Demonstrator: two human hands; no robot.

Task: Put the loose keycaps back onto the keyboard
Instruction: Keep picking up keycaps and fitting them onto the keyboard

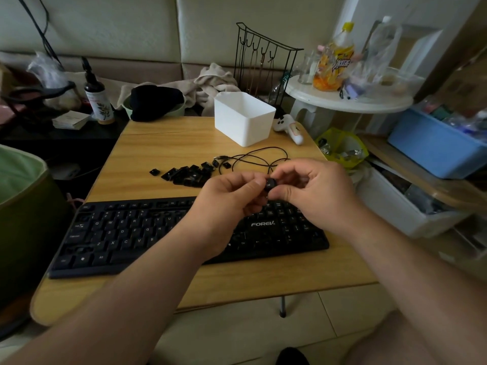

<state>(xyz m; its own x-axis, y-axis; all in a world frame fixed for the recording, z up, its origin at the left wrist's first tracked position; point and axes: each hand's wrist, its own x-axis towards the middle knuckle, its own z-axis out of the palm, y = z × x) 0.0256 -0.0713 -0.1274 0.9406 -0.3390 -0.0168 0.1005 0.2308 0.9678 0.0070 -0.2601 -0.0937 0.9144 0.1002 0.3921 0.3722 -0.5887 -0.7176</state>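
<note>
Keyboard: black, full-size, white legends, brand lettering near its right end. Several sockets in the upper rows look bare, though the dim light makes a count unreliable. Its long axis runs left to right along the near part of the tabletop, slightly skewed, with the left end closer to the near edge than the right end.

Loose keycaps: a cluster of small black caps lying beyond the keyboard, about mid-tabletop, strung out left to right in a rough row. One cap sits a little apart at the left end of the row. Their facing varies; individual legends are not legible.

Held keycap: one black cap with a pale legend facing me, raised above the keyboard's right half, clear of the keys.

My left hand: forearm reaching in from the lower left across the keyboard, fingers curled, thumb and forefinger closed on the left side of the held keycap.

My right hand: forearm entering from the lower right, fingers curled, thumb and fingertips pinching the same cap from the right. Both grips meet on it.

A black cable lies looped behind my hands, and a white bin stands toward the far right corner.
</note>
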